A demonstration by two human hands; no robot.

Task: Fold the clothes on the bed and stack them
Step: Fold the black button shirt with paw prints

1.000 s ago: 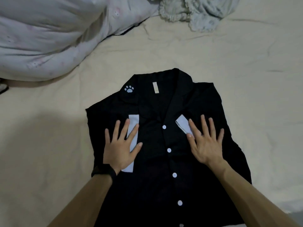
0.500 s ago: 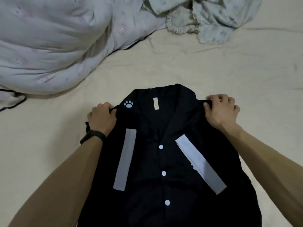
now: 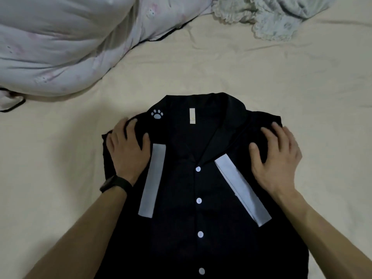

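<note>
A black button-front shirt (image 3: 181, 218) lies face up on the cream bed sheet (image 3: 60, 198), collar away from me, both sleeves folded in so their white cuffs lie across the chest. It has white buttons and a paw print on its left collar. My left hand (image 3: 128, 152), a black band on its wrist, rests on the shirt's left shoulder with fingers spread. My right hand (image 3: 277, 158) presses its arched fingers on the right shoulder. Neither hand grips the cloth.
A pale rumpled duvet (image 3: 70, 47) fills the far left. A light lacy garment (image 3: 271, 19) lies bunched at the far right top. Bare sheet lies on both sides of the shirt.
A second ago both hands lay flat on the chest; then they gripped the shoulders. Now the grip is let go and the fingers rest on the shoulders. The view has drawn closer.
</note>
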